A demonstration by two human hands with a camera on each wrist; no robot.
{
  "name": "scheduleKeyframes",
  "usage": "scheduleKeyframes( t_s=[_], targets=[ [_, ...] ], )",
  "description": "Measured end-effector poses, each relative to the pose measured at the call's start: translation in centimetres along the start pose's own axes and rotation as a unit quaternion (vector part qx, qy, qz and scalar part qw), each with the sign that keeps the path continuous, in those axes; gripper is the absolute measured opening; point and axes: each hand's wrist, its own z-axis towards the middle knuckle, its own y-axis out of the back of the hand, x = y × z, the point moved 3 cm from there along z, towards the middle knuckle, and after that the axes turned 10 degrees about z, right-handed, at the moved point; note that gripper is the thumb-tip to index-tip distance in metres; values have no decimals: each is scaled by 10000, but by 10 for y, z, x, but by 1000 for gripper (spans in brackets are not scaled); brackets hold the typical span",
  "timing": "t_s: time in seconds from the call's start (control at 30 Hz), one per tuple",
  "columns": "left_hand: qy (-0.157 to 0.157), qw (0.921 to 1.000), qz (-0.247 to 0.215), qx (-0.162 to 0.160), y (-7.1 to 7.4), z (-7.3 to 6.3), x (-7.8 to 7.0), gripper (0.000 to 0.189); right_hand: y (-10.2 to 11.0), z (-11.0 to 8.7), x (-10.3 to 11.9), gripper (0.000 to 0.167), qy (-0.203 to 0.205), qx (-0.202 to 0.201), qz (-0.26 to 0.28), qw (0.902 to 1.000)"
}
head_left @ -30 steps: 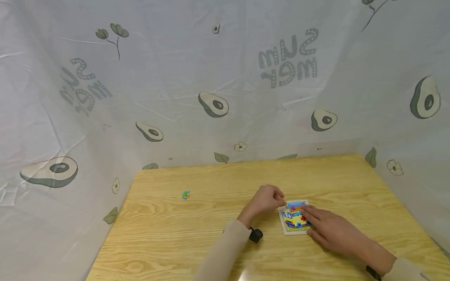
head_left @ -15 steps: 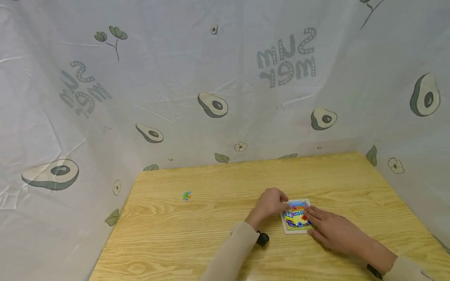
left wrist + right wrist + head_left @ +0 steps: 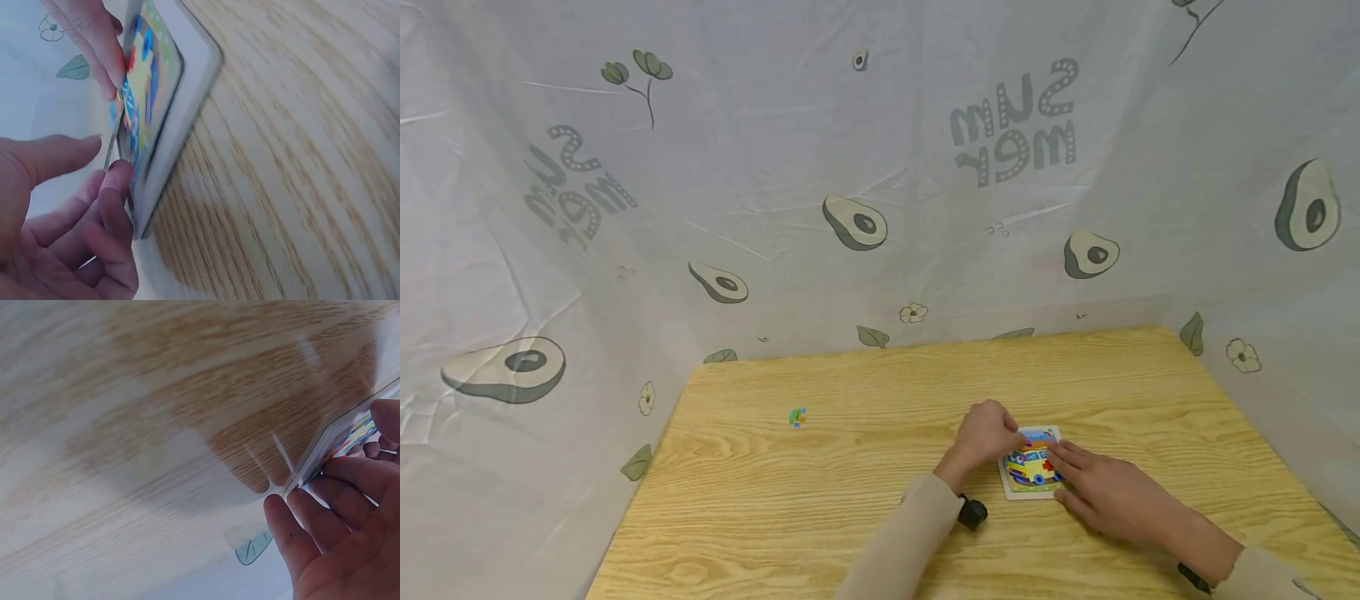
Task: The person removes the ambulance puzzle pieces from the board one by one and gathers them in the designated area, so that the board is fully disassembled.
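Observation:
A small square jigsaw puzzle (image 3: 1034,468) with a yellow ambulance picture lies in a pale tray (image 3: 194,59) on the table. My left hand (image 3: 988,435) is at its upper left corner, thumb and fingers curled. In the left wrist view a thin puzzle piece (image 3: 114,140) stands tilted up from the picture, between the left thumb (image 3: 69,156) and fingertips; contact at the thumb is hard to make out. My right hand (image 3: 1105,492) rests with extended fingers along the puzzle's right side, fingertips on the picture. In the right wrist view, its fingers touch the tray's edge.
A small green, blue and orange piece (image 3: 797,417) lies apart on the left of the wood-grain table (image 3: 760,500). A pale curtain (image 3: 760,167) with avocado prints encloses the table's back and sides.
My left hand has moved slightly right and down, farther over the puzzle's upper left corner. The right hand stays in nearly the same place on the right side.

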Motion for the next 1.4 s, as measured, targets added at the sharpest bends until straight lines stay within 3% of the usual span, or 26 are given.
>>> scheduleKeyframes(
  t_s=[0.3,0.9,1.1,1.27,1.4],
  targets=[
    [610,9931,-930,-375,-2,-1,-3,13,0,0,1,59,-114,137,129,9998],
    [900,9878,-938,-856,-2,-4,-16,30,-2,-1,-2,58,-16,-81,44,10000],
    [872,9866,-945,-1001,-4,-3,-22,35,-2,-1,-2,57,13,-104,11,9999],
    [798,9876,-914,-994,-11,-2,-27,56,-2,0,-1,57,26,-60,55,10000],
    [433,9905,-804,-1028,-14,-6,-35,69,-2,0,0,57,33,-32,66,10000]
  ],
)
